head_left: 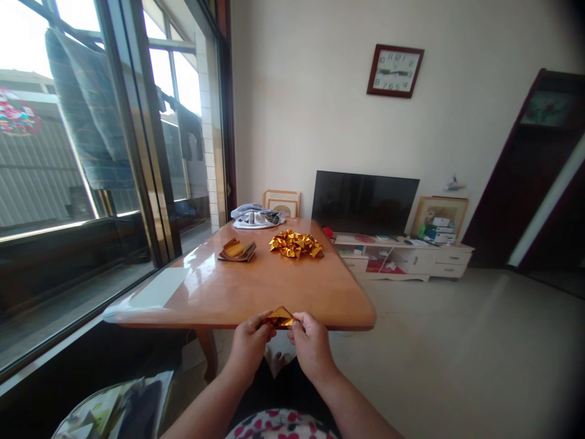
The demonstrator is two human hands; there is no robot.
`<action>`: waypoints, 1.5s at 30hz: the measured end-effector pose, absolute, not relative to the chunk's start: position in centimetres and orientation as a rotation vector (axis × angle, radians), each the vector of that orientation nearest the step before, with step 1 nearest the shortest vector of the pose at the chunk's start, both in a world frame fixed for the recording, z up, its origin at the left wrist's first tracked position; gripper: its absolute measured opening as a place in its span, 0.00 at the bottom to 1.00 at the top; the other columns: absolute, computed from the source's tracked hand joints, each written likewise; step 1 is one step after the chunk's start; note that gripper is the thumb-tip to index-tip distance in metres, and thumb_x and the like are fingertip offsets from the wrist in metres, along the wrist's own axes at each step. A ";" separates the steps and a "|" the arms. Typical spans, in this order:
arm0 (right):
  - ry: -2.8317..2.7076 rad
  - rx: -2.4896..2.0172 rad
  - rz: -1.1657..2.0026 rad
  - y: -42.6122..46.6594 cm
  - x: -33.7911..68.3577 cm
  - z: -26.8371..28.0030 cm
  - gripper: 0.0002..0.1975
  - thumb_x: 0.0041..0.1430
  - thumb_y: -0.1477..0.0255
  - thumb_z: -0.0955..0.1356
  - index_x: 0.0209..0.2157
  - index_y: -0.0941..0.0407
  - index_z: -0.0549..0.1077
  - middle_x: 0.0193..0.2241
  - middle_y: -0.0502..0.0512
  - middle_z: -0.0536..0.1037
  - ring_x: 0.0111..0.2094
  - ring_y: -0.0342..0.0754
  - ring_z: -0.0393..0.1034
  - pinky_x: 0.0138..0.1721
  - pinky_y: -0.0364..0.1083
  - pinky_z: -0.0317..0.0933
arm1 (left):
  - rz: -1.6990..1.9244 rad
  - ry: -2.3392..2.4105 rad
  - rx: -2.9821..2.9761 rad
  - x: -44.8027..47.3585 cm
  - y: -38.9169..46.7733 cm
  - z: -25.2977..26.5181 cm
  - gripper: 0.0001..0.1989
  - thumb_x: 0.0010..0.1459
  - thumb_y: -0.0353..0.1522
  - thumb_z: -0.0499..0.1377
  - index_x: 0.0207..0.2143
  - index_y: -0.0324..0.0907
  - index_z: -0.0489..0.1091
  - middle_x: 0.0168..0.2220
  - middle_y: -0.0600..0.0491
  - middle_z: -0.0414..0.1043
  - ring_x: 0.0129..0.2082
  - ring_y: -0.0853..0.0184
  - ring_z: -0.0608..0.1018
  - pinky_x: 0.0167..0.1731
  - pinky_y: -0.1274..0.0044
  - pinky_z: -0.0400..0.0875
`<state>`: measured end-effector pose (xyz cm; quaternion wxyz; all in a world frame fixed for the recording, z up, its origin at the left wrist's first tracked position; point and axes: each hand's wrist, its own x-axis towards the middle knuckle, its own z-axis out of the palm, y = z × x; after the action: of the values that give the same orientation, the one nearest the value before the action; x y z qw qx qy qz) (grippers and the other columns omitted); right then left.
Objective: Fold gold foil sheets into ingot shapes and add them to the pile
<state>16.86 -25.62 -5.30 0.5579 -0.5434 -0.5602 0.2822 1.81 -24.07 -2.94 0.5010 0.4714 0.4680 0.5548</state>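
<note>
Between my two hands, at the near edge of the table, is a small piece of shiny gold foil paper (280,315), folded with a peak at its top. My left hand (251,339) pinches its left end between thumb and fingers. At the right end, my right hand (311,341) grips it the same way. Farther up the table lies a heap of folded gold foil pieces (296,244). To the left of that heap sits a stack of gold and brown paper sheets (236,250).
The glossy wooden table (274,286) stretches away from me. A bundle of grey and white cloth (256,216) rests at its far end. Beyond stand a television (364,203) and a white low cabinet (418,262). A window (86,152) runs along the left.
</note>
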 end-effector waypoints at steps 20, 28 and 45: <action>-1.193 -1.260 0.785 -25.4 16.9 -5.2 0.11 0.58 0.64 0.66 0.37 0.56 0.75 0.25 0.54 0.80 0.25 0.50 0.74 0.26 0.44 0.66 | 1.302 1.127 1.130 1.5 -25.0 -1.7 0.17 0.45 0.35 0.62 0.35 0.34 0.81 0.29 0.47 0.80 0.28 0.64 0.77 0.30 0.75 0.67; -1.252 -1.256 0.751 -25.5 17.0 -5.2 0.13 0.58 0.64 0.66 0.35 0.56 0.79 0.23 0.53 0.79 0.25 0.49 0.73 0.27 0.43 0.66 | 1.304 1.159 1.126 1.4 -24.8 -1.8 0.16 0.44 0.35 0.62 0.33 0.34 0.81 0.27 0.49 0.78 0.26 0.66 0.75 0.28 0.76 0.66; -1.273 -1.276 0.710 -26.2 16.9 -4.0 0.13 0.58 0.66 0.65 0.32 0.56 0.81 0.26 0.52 0.80 0.30 0.50 0.74 0.31 0.43 0.67 | 1.291 1.133 1.136 1.2 -24.3 -2.4 0.17 0.44 0.34 0.63 0.36 0.35 0.82 0.28 0.48 0.79 0.26 0.67 0.76 0.29 0.77 0.66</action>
<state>16.90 -26.17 -3.96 0.5663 -0.5429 -0.5416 0.3020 1.24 -24.31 -2.37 0.5151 0.4727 0.4714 0.5375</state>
